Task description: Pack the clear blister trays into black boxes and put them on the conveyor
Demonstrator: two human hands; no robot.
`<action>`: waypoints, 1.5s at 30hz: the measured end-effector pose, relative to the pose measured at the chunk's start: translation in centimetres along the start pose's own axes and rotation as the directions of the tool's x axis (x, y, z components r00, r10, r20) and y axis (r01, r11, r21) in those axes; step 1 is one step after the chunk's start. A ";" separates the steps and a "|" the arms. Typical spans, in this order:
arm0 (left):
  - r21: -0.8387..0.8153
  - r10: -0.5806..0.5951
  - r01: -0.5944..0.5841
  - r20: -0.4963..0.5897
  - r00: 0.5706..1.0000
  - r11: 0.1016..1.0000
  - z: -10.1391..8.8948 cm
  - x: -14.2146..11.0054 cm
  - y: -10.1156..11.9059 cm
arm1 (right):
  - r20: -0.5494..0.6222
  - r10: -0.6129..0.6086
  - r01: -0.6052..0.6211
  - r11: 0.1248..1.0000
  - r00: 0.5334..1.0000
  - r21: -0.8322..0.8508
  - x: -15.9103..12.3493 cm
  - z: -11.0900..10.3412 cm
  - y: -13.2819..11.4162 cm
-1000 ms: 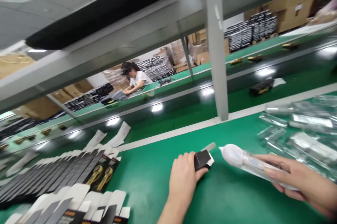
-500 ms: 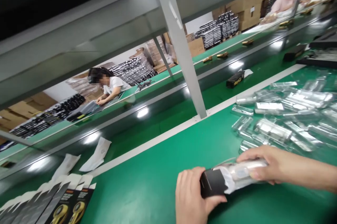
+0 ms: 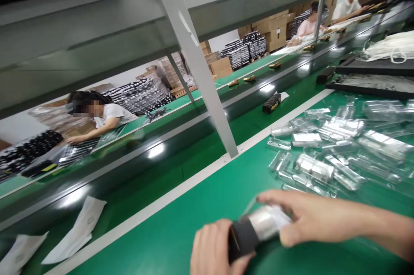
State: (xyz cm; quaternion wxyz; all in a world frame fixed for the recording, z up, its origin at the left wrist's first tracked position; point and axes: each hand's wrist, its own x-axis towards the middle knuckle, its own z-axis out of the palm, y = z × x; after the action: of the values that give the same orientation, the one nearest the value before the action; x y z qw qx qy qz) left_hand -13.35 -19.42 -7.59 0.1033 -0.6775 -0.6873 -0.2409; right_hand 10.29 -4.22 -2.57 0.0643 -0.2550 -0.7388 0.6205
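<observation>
My left hand [image 3: 211, 249] is at the bottom edge, wrapped round a small black box [image 3: 241, 236] that lies on the green table [image 3: 207, 197]. My right hand [image 3: 299, 217] comes in from the right and pinches a clear plastic packet with a white item [image 3: 268, 223] whose end sits in the open mouth of the box. Thumb and forefinger of the right hand close on the packet. Both hands are low in the view, close together.
A heap of several clear plastic packets [image 3: 336, 145] covers the table on the right. A grey post [image 3: 200, 76] stands at the table's far edge. Beyond runs a dark conveyor belt [image 3: 181, 145] carrying a black box [image 3: 271, 102]. White paper bags [image 3: 77, 229] lie at left. Other people [image 3: 97, 113] work opposite.
The view has swung right and the flat black cartons at the left have left it. My right hand has brought the packet to the box, and its end now sits inside.
</observation>
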 end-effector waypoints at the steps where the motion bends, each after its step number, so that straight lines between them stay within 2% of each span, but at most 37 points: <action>1: 0.035 -0.042 0.039 0.067 0.997 0.999 -0.4 1.3 -1.7 | -0.087 -0.028 0.019 0.994 0.996 -0.106 -0.2 -2.0 0.1; 2: 0.080 -0.092 0.081 0.132 0.987 0.993 -0.9 2.8 -3.8 | -0.227 -0.056 -0.009 0.962 0.972 -0.274 -0.5 -4.3 0.4; 3: 0.136 -0.152 0.131 0.157 0.976 0.982 -1.2 4.5 -6.0 | -0.379 -0.109 -0.083 0.885 0.919 -0.458 -0.9 -6.6 0.9; 4: 0.199 -0.213 0.179 0.165 0.963 0.964 -1.3 6.4 -8.3 | -0.433 -0.211 -0.131 0.760 0.876 -0.636 -1.3 -9.0 1.4; 5: 0.231 -0.249 0.211 0.150 0.957 0.950 -1.3 8.3 -10.6 | -0.437 -0.287 -0.164 0.647 0.853 -0.744 -1.9 -11.1 2.0; 7: 0.270 -0.294 0.256 0.110 0.950 0.928 -0.7 11.9 -14.5 | -0.410 -0.319 -0.191 0.541 0.855 -0.819 -3.0 -14.4 3.2; 9: 0.267 -0.315 0.283 0.085 0.945 0.921 0.4 15.0 -17.2 | -0.399 -0.251 -0.209 0.551 0.882 -0.808 -4.0 -16.1 4.2; 12: 0.214 -0.335 0.314 0.070 0.939 0.925 2.3 17.9 -18.4 | -0.345 -0.113 -0.217 0.589 0.932 -0.779 -4.5 -16.1 5.3; 14: 0.143 -0.340 0.330 0.050 0.939 0.933 3.1 18.7 -17.6 | -0.315 -0.075 -0.207 0.607 0.946 -0.767 -4.3 -15.7 6.0; 18: -0.056 -0.362 0.362 0.014 0.932 0.930 3.1 17.3 -13.7 | -0.344 -0.172 -0.174 0.613 0.923 -0.771 -3.3 -15.5 6.5; 19: -0.122 -0.377 0.376 0.017 0.926 0.918 3.0 16.3 -12.4 | -0.384 -0.195 -0.174 0.651 0.902 -0.739 -3.0 -15.4 6.1; 21: -0.271 -0.418 0.416 0.052 0.907 0.868 3.0 13.9 -9.0 | -0.472 -0.182 -0.143 0.807 0.863 -0.573 -1.9 -14.3 4.5; 22: -0.337 -0.435 0.438 0.089 0.896 0.833 3.1 12.6 -7.2 | -0.494 -0.155 -0.089 0.896 0.855 -0.435 -1.2 -13.3 3.4; 23: -0.418 -0.444 0.462 0.146 0.884 0.782 3.2 11.2 -5.2 | -0.473 -0.124 -0.009 0.963 0.872 -0.270 -0.4 -11.9 2.3; 24: -0.523 -0.440 0.480 0.209 0.873 0.704 3.4 9.9 -3.2 | -0.433 -0.124 0.088 0.991 0.893 -0.102 0.5 -10.1 1.3; 25: -0.665 -0.424 0.489 0.274 0.863 0.565 3.6 8.6 -1.2 | -0.362 -0.158 0.184 0.982 0.919 0.039 1.5 -8.2 0.4; 26: -0.811 -0.396 0.468 0.325 0.859 0.350 3.7 7.5 0.5 | -0.335 -0.190 0.250 0.957 0.923 0.147 2.5 -6.1 -0.1; 28: -0.932 -0.350 0.356 0.354 0.867 -0.062 3.8 5.8 3.3 | -0.274 -0.240 0.315 0.908 0.931 0.275 4.1 -2.2 -0.5; 29: -0.936 -0.352 0.302 0.349 0.869 -0.183 3.7 5.2 4.1 | -0.245 -0.250 0.319 0.898 0.937 0.302 4.6 -0.5 -0.4; 30: -0.935 -0.368 0.278 0.343 0.864 -0.220 3.4 4.7 4.5 | -0.217 -0.251 0.309 0.903 0.943 0.298 4.9 0.8 -0.1; 32: -0.937 -0.422 0.300 0.349 0.837 -0.179 2.7 3.7 4.5 | -0.234 -0.229 0.267 0.952 0.945 0.151 4.8 2.6 0.5; 33: -0.935 -0.450 0.333 0.352 0.821 -0.123 2.3 3.2 4.1 | -0.280 -0.247 0.256 0.967 0.927 -0.007 4.5 3.0 0.8; 34: -0.927 -0.473 0.372 0.348 0.809 -0.045 1.9 2.6 3.7 | -0.314 -0.313 0.256 0.943 0.896 -0.211 4.2 3.3 0.9; 35: -0.911 -0.489 0.410 0.335 0.805 0.051 1.5 2.1 3.2 | -0.296 -0.411 0.266 0.864 0.862 -0.427 3.8 3.4 1.0; 37: -0.856 -0.486 0.450 0.289 0.825 0.254 1.1 1.0 2.4 | -0.127 -0.591 0.319 0.591 0.797 -0.741 3.3 3.6 1.1; 38: -0.828 -0.469 0.447 0.264 0.843 0.337 1.0 0.6 2.2 | -0.019 -0.632 0.356 0.461 0.775 -0.813 3.1 3.7 1.1; 39: -0.807 -0.448 0.436 0.244 0.860 0.399 0.9 0.2 2.1 | 0.059 -0.644 0.378 0.370 0.763 -0.849 3.0 3.9 1.2; 40: -0.792 -0.425 0.421 0.228 0.876 0.443 1.0 -0.1 2.1 | 0.097 -0.644 0.382 0.320 0.759 -0.867 3.0 4.1 1.4; 43: -0.774 -0.390 0.407 0.225 0.893 0.485 1.2 -0.3 2.6 | 0.108 -0.662 0.380 0.282 0.742 -0.881 2.8 4.5 2.1; 45: -0.816 -0.402 0.418 0.255 0.880 0.399 1.5 0.1 3.1 | 0.081 -0.697 0.392 0.299 0.712 -0.870 2.6 4.5 2.5</action>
State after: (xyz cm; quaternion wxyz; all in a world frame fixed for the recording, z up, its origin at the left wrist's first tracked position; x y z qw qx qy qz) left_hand -10.04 -18.76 -8.27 -0.3106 -0.4509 -0.6237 -0.5579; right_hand 6.97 -6.78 -6.53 0.2592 -0.0765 -0.9601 0.0721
